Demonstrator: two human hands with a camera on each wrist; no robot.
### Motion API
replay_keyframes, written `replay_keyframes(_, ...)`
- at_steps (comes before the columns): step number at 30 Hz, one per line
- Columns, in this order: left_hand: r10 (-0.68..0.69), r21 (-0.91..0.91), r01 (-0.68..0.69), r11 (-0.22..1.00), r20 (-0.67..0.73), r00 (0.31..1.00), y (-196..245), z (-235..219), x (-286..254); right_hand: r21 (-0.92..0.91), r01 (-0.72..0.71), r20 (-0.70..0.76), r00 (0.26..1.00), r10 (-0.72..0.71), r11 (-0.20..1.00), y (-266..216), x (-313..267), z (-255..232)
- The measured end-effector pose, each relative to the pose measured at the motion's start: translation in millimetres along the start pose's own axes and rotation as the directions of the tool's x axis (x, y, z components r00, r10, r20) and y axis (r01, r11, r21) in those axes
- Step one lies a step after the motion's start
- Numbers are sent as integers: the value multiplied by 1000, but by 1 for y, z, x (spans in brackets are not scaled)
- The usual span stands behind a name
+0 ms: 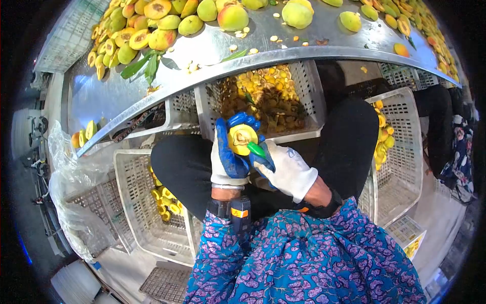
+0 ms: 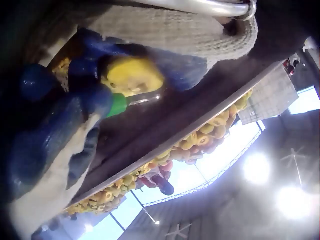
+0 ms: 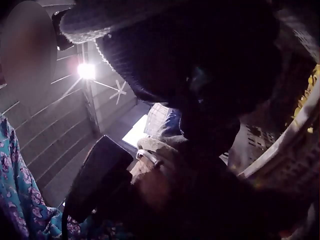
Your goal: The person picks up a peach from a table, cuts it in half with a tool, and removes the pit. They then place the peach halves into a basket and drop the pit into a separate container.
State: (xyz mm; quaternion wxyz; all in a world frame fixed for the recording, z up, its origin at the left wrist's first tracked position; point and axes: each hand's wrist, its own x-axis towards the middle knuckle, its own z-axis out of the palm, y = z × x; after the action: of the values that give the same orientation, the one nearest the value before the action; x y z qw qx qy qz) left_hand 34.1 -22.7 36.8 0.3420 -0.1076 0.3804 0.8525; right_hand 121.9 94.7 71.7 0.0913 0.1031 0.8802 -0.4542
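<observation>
Down over the lap, the left hand (image 1: 230, 154), in a blue-palmed glove, curls its fingers around a yellow peach half (image 1: 242, 139), holding it cut face up just in front of the crate of pits (image 1: 304, 81). The right hand (image 1: 286, 169), in a white glove, grips a green-handled pitting tool (image 1: 256, 149), whose metal end touches the cut face of the fruit; the left wrist view shows the green handle (image 2: 118, 104) and its metal tip against the yellow flesh. Above the hands, the steel counter (image 1: 202, 48) carries whole and halved peaches (image 1: 167, 23) with loose leaves. A white crate (image 1: 136, 202) on the left holds a few halves, and another crate (image 1: 405, 131) on the right also holds halves.
</observation>
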Motion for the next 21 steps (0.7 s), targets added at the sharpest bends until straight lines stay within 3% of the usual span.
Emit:
replay_keyframes(5, 43, 101, -38, 994, -43, 998, -5, -5, 5, -82, 26, 16, 1000, -25, 996, 8, 2, 7)
replay_keyframes(8, -100, 45, 100, 994, 2, 995, -2, -15, 7, -66, -38, 98, 994, 44, 997, 2, -2, 9)
replay_keyframes(9, -107, 40, 113, 993, -115, 987, -5, -9, 6, -55, -69, 96, 993, 74, 996, 3, -5, 12)
replay_keyframes(12, -35, 263, 86, 961, -192, 981, -7, -5, 3, 0, -119, 119, 986, 118, 993, 3, -13, 19)
replay_keyframes(13, -22, 199, 70, 977, -235, 972, -11, -7, 5, 54, -125, 138, 983, 117, 991, 5, -12, 21)
replay_keyframes(16, 19, 330, 80, 940, -288, 957, -14, -13, 7, 162, -23, 103, 995, 7, 986, 22, -13, 35)
replay_keyframes(17, 46, 346, 63, 936, -297, 954, -14, -13, 8, 265, -143, 155, 982, 105, 953, 15, -11, 29)
replay_keyframes(20, 30, 341, 81, 936, -308, 951, -10, -9, 6, 324, -168, 224, 970, 97, 931, 13, -7, 24)
replay_keyframes(21, 53, 353, 63, 933, -310, 949, -10, -10, 7, 433, -177, 269, 961, 61, 884, 20, -3, 27)
